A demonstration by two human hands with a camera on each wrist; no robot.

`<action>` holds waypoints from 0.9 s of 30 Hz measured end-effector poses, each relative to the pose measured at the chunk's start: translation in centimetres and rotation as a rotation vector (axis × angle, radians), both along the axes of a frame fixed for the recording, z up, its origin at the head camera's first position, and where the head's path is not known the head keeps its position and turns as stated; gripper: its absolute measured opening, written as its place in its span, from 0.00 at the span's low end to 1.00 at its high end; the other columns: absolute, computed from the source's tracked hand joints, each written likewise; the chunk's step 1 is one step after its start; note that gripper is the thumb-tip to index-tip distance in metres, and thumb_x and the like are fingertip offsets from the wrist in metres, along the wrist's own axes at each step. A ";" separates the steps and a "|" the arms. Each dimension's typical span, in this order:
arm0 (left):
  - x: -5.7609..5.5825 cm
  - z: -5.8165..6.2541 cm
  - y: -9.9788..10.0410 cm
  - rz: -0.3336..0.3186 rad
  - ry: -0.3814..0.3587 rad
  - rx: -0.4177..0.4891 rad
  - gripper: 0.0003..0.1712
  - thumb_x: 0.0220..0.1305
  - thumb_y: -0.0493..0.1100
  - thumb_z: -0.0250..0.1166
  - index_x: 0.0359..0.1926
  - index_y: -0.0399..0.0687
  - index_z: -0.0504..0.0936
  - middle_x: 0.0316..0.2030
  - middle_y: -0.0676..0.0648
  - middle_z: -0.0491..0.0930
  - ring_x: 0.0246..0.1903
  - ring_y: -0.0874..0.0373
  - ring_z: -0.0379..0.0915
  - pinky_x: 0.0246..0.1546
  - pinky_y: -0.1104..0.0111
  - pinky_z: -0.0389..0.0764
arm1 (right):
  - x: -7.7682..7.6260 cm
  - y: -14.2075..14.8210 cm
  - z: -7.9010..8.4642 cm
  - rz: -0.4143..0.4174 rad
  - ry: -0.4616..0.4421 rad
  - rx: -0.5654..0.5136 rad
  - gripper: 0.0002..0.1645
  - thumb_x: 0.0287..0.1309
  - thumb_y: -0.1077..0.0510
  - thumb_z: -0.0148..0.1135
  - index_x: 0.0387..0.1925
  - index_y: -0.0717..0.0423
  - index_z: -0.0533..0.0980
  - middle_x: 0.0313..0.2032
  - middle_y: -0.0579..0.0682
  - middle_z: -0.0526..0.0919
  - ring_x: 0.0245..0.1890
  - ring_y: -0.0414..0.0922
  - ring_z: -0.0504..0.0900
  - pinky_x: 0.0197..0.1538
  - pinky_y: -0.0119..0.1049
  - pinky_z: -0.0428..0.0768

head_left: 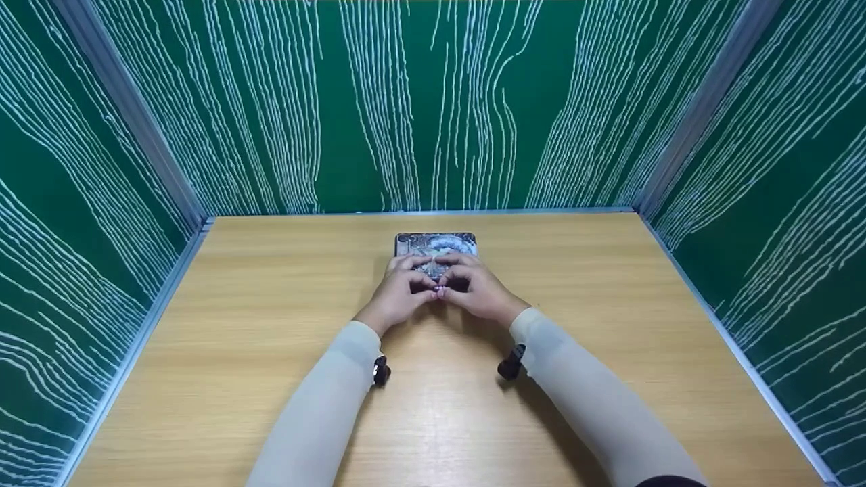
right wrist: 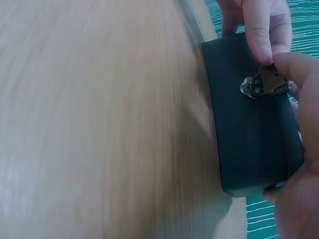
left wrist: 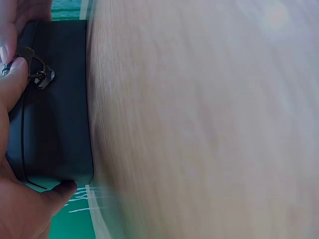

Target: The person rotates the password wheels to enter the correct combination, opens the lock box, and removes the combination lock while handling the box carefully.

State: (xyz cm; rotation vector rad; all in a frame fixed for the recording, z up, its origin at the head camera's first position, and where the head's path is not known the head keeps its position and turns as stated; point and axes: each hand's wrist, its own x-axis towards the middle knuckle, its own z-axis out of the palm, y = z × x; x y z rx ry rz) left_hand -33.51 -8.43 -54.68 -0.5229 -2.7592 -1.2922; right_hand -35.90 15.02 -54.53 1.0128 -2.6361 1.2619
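Observation:
A dark box [head_left: 443, 241] with a patterned lid sits on the wooden table; its black front face [left wrist: 57, 119] carries a metal hasp [right wrist: 247, 87]. From the hasp hangs a small brass-coloured padlock [right wrist: 272, 81], partly hidden by fingertips. My left hand [head_left: 398, 294] pinches the padlock from the left between thumb and finger, its other fingers against the box's side. On the right, my right hand [head_left: 482, 292] mirrors it, thumb and finger tips at the padlock, other fingers along the box. Near the left thumb, a shiny bit [left wrist: 6, 69] is too covered to identify.
The light wood table [head_left: 270, 284] extends around the box. Green panels [head_left: 352, 135] with white wavy lines enclose the back and both sides, joined by grey metal posts [head_left: 128, 101]. Small black cameras [head_left: 381, 371] are strapped at both wrists.

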 end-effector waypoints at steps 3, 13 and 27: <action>0.0 0.0 0.0 0.001 -0.006 0.007 0.05 0.74 0.45 0.79 0.47 0.56 0.98 0.83 0.53 0.74 0.90 0.43 0.48 0.93 0.45 0.50 | 0.0 0.0 0.0 0.002 0.005 -0.003 0.06 0.70 0.57 0.79 0.43 0.52 0.88 0.78 0.56 0.80 0.84 0.62 0.69 0.90 0.64 0.59; 0.0 0.0 0.1 0.013 -0.018 -0.006 0.05 0.73 0.46 0.80 0.47 0.57 0.98 0.83 0.54 0.73 0.91 0.43 0.46 0.93 0.44 0.49 | 0.1 0.1 0.0 0.001 -0.002 -0.009 0.09 0.68 0.58 0.81 0.44 0.51 0.87 0.78 0.55 0.79 0.84 0.61 0.69 0.91 0.65 0.58; 0.1 0.1 0.0 0.003 -0.007 -0.011 0.05 0.72 0.45 0.80 0.47 0.56 0.98 0.84 0.54 0.73 0.90 0.44 0.49 0.93 0.44 0.50 | 0.1 0.0 0.1 0.003 -0.011 -0.004 0.04 0.72 0.58 0.78 0.44 0.53 0.88 0.79 0.56 0.79 0.84 0.63 0.68 0.91 0.66 0.58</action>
